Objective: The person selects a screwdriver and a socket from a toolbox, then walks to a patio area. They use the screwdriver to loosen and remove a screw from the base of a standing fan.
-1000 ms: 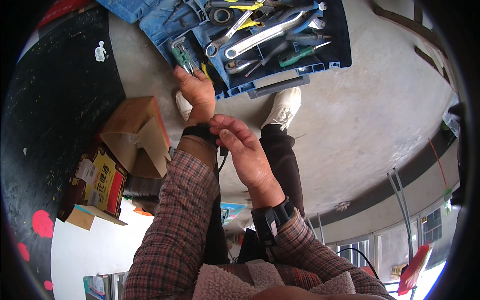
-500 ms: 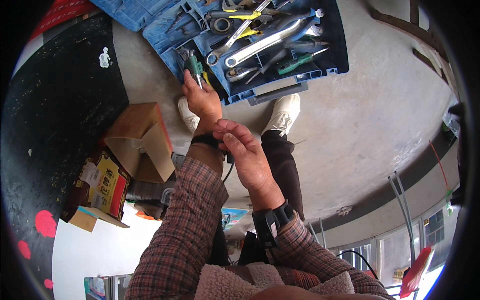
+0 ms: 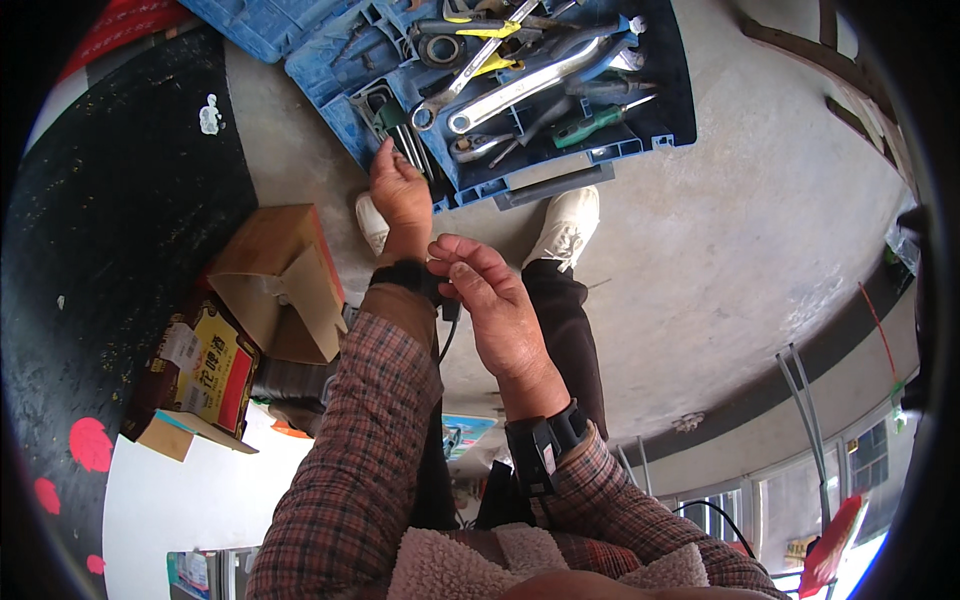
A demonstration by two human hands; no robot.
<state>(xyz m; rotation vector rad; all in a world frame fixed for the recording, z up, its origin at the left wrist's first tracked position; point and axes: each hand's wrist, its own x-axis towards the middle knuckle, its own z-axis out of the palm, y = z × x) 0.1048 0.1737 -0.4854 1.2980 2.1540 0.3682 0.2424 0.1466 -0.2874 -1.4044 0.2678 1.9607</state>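
Note:
My left hand reaches to the near left compartment of a blue toolbox. Its fingertips are beside a dark green tool holder with several silver shafts lying in that compartment. The palm side is hidden, so I cannot tell whether the fingers grip it. Closer to me, my right hand hangs just right of the left wrist, fingers loosely bent and apart, with nothing visible in them. The main tray holds a large combination wrench, a ratchet and a green-handled screwdriver.
On the left, an open cardboard box and a printed carton stand by a black surface. My white shoes are just below the toolbox. A wooden frame is at upper right.
The green holder now lies in the compartment with more of its silver shafts showing. My left hand has drawn slightly back and its forearm shifted left. The right hand has barely moved.

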